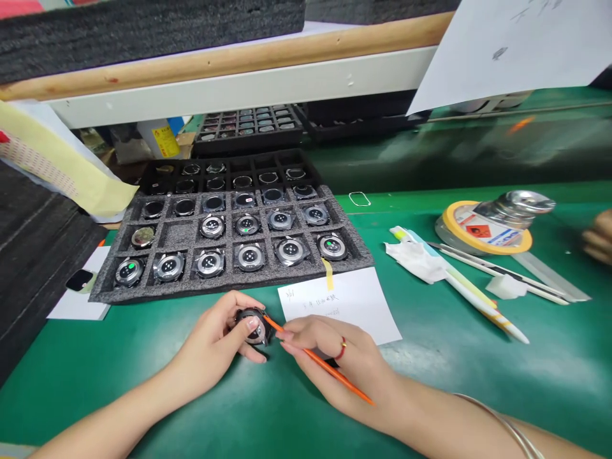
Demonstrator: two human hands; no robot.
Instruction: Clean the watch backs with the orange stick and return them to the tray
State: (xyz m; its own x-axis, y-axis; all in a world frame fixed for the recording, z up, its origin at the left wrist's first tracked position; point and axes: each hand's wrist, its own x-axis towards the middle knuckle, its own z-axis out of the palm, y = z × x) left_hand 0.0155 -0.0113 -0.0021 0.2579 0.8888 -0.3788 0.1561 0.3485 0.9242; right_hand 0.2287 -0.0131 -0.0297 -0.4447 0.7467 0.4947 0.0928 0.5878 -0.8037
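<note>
Above the green table (201, 408), my left hand (217, 331) is closed around a round black watch case (253, 326), its thumb pressed on the face turned up. My right hand (335, 357) pinches a thin orange stick (335, 374). The stick's far tip touches, or nearly touches, the upper right edge of the case. Just beyond my hands lies a black foam tray (229, 287) with rows of watch cases, many with silver sensor backs upward. One compartment (176, 236) in its middle row holds no case.
A handwritten paper (368, 306) lies right of the tray. Farther right are a metal dispenser bottle (516, 207) inside a yellow tape roll (444, 223), tweezers (507, 274), a pen-like tool (502, 322) and white tissue (421, 262). Another person's hand (600, 236) shows at the right edge. A shelf beam (239, 92) crosses above.
</note>
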